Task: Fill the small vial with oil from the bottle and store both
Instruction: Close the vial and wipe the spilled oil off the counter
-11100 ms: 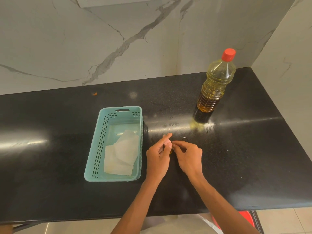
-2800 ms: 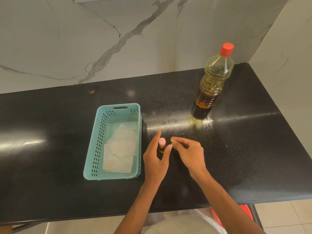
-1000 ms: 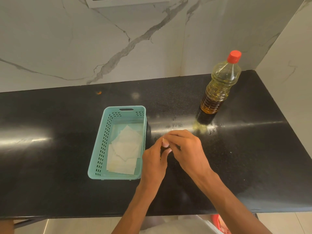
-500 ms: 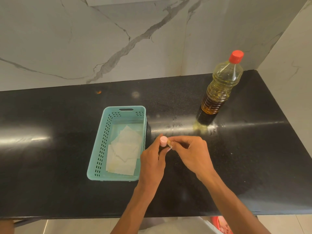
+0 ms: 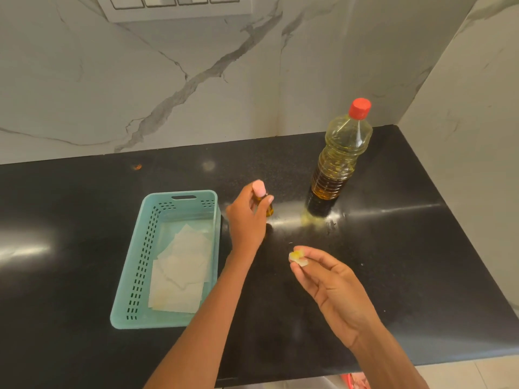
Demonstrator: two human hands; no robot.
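Both of your hands are working above the middle of the black countertop (image 5: pixel 84 234). Your left hand (image 5: pixel 247 223) is gripping the small vial (image 5: pixel 268 209) upright, with thumb and fingers curled round its neck just under the pink cap (image 5: pixel 258 188). Amber oil is showing through the glass below your fingers. I cannot tell whether its base is touching the countertop. The vial is sitting between the basket and the bottle, in the back half of the countertop.

Your right hand (image 5: pixel 334 287) is hovering nearer the front edge, apart from the vial. Its thumb and fingertips are pinching a small crumpled scrap (image 5: pixel 297 256), white and stained yellow.

The oil bottle (image 5: pixel 341 161) is standing upright toward the back right corner with its red cap (image 5: pixel 359 108) on. It is just right of the vial and not touching it. A small yellowish smear (image 5: pixel 309 220) is glistening at its foot.

The teal basket (image 5: pixel 132 276) is lying just left of your left forearm, its long sides running front to back. White paper squares (image 5: pixel 182 270) are lying flat inside it. A tiny orange speck (image 5: pixel 137 166) is sitting near the back edge, left of centre. A switch plate (image 5: pixel 177 7) is showing on the marble wall (image 5: pixel 84 80) above.
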